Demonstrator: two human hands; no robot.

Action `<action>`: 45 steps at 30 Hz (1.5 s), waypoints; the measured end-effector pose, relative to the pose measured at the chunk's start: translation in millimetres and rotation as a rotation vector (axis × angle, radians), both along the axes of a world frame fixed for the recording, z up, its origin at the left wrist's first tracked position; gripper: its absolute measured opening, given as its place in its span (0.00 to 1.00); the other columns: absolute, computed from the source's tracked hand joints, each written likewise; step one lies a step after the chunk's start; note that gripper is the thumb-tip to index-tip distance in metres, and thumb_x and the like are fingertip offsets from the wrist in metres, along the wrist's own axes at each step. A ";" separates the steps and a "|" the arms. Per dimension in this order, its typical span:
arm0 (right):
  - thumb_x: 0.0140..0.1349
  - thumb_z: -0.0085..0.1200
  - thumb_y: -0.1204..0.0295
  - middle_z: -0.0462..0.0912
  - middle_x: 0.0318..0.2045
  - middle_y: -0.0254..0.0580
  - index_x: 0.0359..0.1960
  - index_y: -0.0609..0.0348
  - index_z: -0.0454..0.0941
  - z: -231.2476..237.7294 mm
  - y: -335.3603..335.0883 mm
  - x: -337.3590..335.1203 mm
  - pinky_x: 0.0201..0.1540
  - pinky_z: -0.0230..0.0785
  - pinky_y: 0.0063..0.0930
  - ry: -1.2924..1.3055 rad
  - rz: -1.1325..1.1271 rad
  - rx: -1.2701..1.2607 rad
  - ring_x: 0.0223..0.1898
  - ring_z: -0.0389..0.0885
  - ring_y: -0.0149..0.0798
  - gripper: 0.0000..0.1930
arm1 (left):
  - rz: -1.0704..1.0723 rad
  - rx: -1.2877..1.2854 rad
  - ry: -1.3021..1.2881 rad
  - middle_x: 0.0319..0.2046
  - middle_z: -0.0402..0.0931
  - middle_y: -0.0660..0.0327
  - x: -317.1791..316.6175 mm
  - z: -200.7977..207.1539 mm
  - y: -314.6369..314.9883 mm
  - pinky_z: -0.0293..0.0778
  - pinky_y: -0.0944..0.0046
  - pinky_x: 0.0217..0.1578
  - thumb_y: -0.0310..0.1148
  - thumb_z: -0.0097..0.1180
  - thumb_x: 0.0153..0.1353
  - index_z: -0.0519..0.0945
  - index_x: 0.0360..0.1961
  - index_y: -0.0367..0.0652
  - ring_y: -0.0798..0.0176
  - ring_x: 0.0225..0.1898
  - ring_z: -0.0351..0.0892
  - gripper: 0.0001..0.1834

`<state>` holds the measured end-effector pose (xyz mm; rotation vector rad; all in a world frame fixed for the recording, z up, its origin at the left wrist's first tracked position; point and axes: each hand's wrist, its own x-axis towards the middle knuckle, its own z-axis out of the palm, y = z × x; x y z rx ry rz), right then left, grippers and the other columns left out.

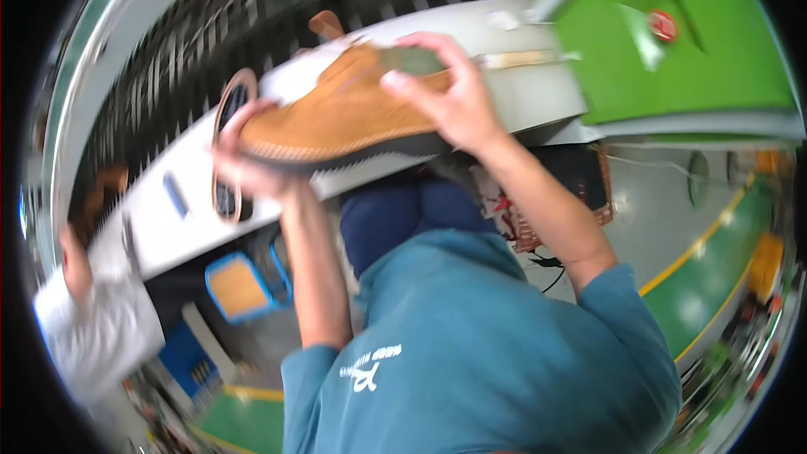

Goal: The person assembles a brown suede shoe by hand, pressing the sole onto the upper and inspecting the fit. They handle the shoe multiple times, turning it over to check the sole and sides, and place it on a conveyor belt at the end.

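**Both hands hold a tan shoe over the bench**

Head view: a tan suede shoe (336, 113) with a dark sole sits just above the picture's centre, toward 12 o'clock, held on its side in the air with the sole edge facing down toward the person. The left hand (244, 164) cups one end of the shoe at about 9 o'clock of it — its fingers (239, 118) are curled around that end, pressed against the suede. The right hand (450, 97) grips the other end at about 2 o'clock of the shoe; its fingers (424, 40) wrap over the top edge, thumb on the near side, so the shoe is pinched between them. Both bare forearms rise from the rolled sleeves of a teal sweatshirt (487, 345) that fills the lower middle.

Behind the shoe runs a pale grey bench (538, 92), slanting from 8 o'clock up to 1 o'clock. An oval mirror-like object (227, 193) leans just beside the left hand. A green machine housing (672, 42) stands at 2 o'clock. At 8 o'clock another person in a white sleeve (97, 319) is at work — well apart from the shoe. A blue-framed stool (239, 286) stands below the bench.
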<state>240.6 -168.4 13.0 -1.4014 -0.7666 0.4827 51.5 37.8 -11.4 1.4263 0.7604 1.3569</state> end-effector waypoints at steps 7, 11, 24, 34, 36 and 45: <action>0.76 0.74 0.65 0.87 0.57 0.43 0.65 0.60 0.81 -20.1 11.8 -11.7 0.69 0.74 0.31 -0.221 0.007 0.014 0.61 0.83 0.34 0.23 | -0.122 -0.115 -0.377 0.40 0.91 0.37 -27.8 -59.2 12.7 0.83 0.45 0.62 0.68 0.13 0.86 0.91 0.34 0.27 0.40 0.47 0.89 0.61; 0.77 0.74 0.64 0.87 0.57 0.43 0.66 0.61 0.80 -17.2 5.6 -12.4 0.66 0.77 0.32 -0.275 0.009 0.009 0.57 0.85 0.33 0.24 | -0.154 -0.095 -0.362 0.35 0.90 0.39 -23.3 -54.8 9.4 0.83 0.43 0.59 0.67 0.16 0.86 0.89 0.29 0.29 0.40 0.45 0.89 0.58; 0.78 0.72 0.64 0.89 0.55 0.44 0.66 0.61 0.79 -22.2 9.9 -7.7 0.62 0.80 0.33 -0.264 0.015 0.030 0.56 0.87 0.34 0.23 | -0.133 0.009 -0.006 0.33 0.90 0.46 -23.1 -20.3 6.6 0.83 0.51 0.57 0.43 0.39 0.92 0.87 0.32 0.31 0.51 0.42 0.91 0.35; 0.39 0.95 0.46 0.75 0.72 0.50 0.81 0.57 0.68 -19.1 -4.9 14.4 0.76 0.71 0.46 -0.525 0.252 -0.056 0.73 0.77 0.48 0.67 | -0.509 0.814 0.992 0.57 0.90 0.47 -17.6 53.3 -9.2 0.84 0.44 0.60 0.77 0.87 0.33 0.79 0.67 0.35 0.38 0.57 0.91 0.68; 0.28 0.98 0.45 0.71 0.75 0.50 0.82 0.57 0.68 -17.0 -7.1 16.6 0.79 0.68 0.49 -0.702 0.227 -0.085 0.76 0.74 0.53 0.75 | -0.467 0.885 0.927 0.48 0.91 0.47 -15.0 50.4 -10.1 0.86 0.45 0.54 0.77 0.87 0.37 0.79 0.65 0.36 0.40 0.48 0.93 0.65; 0.36 0.96 0.49 0.73 0.72 0.51 0.81 0.58 0.69 -27.3 -8.3 14.7 0.80 0.67 0.48 -0.643 0.203 -0.005 0.75 0.74 0.53 0.68 | -0.454 0.792 0.899 0.51 0.91 0.43 -18.4 50.7 -23.0 0.88 0.47 0.59 0.68 0.92 0.37 0.80 0.65 0.32 0.40 0.55 0.94 0.63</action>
